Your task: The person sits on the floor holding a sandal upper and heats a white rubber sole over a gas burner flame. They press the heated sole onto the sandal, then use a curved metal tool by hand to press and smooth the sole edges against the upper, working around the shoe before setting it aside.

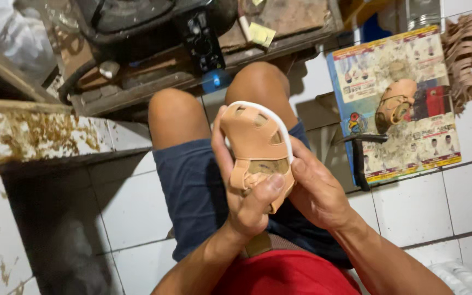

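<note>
Both hands grasp one tan sandal (256, 150) between them: left hand (245, 191) thumb across its heel, right hand (315, 191) cupping its side; long axis points away.

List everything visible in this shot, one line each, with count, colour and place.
Small sandal: one, tan with a white sole edge, held in both hands above the lap.
Second sandal: one, tan, lying on the printed sheet at right.
Printed sheet: one, multicoloured, on the floor at right.
Strips: a bundle, tan, top right beside the sheet.
Dark tool: one, black, at the sheet's left edge; kind unclear.
Machine: one, black, on a worn wooden bench at top.
Floor tiles: many, white, stained at left.
Shorts: one pair, dark blue.
Shirt: one, red, bottom centre.
Knees: two, bare.
Left hand: grips the sandal's heel end.
Right hand: supports the sandal's right side.
</note>
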A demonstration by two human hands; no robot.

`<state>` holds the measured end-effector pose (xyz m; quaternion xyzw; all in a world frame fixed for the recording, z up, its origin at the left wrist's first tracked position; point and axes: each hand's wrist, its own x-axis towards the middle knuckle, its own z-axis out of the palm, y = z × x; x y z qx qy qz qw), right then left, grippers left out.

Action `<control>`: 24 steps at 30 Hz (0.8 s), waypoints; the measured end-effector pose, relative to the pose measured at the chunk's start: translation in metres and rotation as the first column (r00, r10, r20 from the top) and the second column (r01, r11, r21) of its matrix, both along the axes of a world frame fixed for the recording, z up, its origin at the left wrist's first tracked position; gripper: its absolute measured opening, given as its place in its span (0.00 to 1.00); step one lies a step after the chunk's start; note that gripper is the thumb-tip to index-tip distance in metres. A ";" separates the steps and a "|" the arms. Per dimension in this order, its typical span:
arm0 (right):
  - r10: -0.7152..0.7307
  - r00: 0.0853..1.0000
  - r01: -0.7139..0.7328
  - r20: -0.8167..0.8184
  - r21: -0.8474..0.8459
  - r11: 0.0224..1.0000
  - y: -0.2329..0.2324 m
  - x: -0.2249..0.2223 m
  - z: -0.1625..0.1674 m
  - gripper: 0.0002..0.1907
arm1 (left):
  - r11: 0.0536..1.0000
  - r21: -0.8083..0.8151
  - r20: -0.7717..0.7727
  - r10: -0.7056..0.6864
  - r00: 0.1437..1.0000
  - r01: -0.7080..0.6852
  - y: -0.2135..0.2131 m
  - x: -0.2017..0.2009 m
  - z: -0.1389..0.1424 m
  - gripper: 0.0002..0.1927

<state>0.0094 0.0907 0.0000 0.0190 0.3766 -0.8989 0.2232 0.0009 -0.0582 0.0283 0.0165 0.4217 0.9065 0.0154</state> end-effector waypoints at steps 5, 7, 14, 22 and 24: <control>0.013 1.000 -0.013 0.013 0.014 1.000 -0.007 -0.003 -0.001 0.28 | 0.991 -0.094 -0.026 -0.096 0.995 0.093 -0.017 -0.003 -0.009 0.54; 0.075 0.997 -0.076 0.035 0.008 0.997 -0.011 -0.010 0.000 0.30 | 0.991 -0.082 0.039 -0.107 0.993 0.110 -0.028 -0.004 -0.010 0.53; 0.072 0.990 -0.046 -0.121 0.210 0.977 -0.035 -0.014 0.000 0.33 | 0.890 0.438 0.250 0.018 0.968 -0.129 -0.043 -0.002 -0.012 0.42; -0.142 0.921 0.383 -0.362 0.781 0.494 0.076 -0.022 -0.071 0.16 | 0.914 0.277 0.450 0.149 0.880 -0.296 -0.032 -0.003 -0.003 0.34; -0.071 0.953 0.303 -0.295 0.933 0.193 0.125 -0.026 -0.113 0.19 | 0.935 0.201 0.482 0.164 0.861 -0.291 -0.029 -0.003 -0.001 0.35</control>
